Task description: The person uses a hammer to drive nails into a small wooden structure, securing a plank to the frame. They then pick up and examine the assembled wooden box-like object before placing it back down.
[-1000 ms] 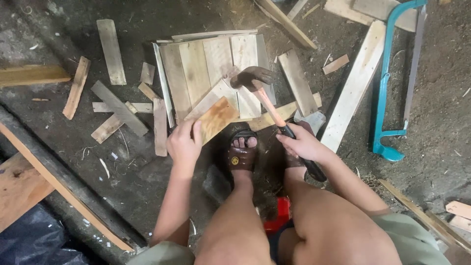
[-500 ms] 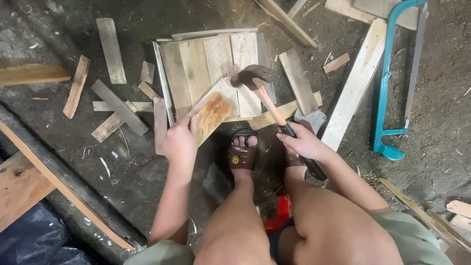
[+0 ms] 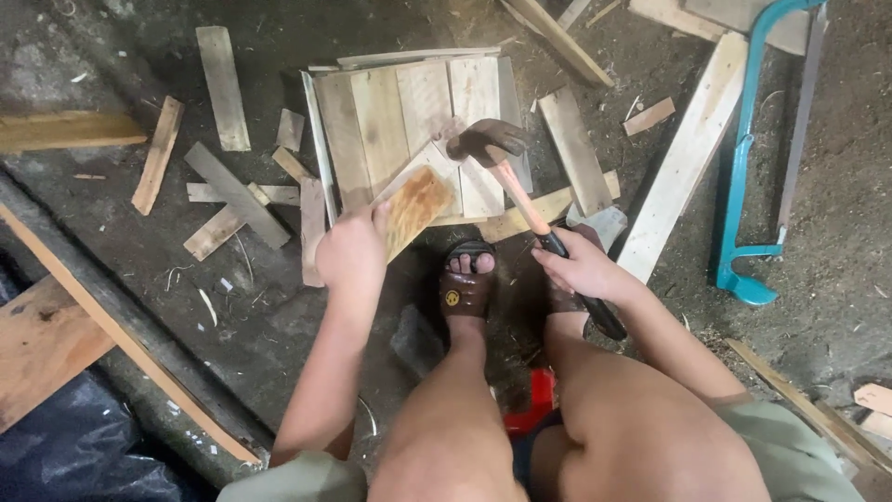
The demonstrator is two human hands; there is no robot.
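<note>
Over the last second the left hand (image 3: 351, 253) tilts the short amber-brown wooden offcut (image 3: 418, 206) up on edge against the pale slatted wooden panel (image 3: 400, 107), grip closed on it, while the right hand (image 3: 578, 265) keeps the orange-handled claw hammer (image 3: 506, 172) clasped, poised above the slats.

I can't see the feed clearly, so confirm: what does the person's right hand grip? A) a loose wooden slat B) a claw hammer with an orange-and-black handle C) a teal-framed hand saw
B: the right hand is closed round the black grip of the claw hammer; the teal-framed hand saw lies untouched on the ground.
</note>
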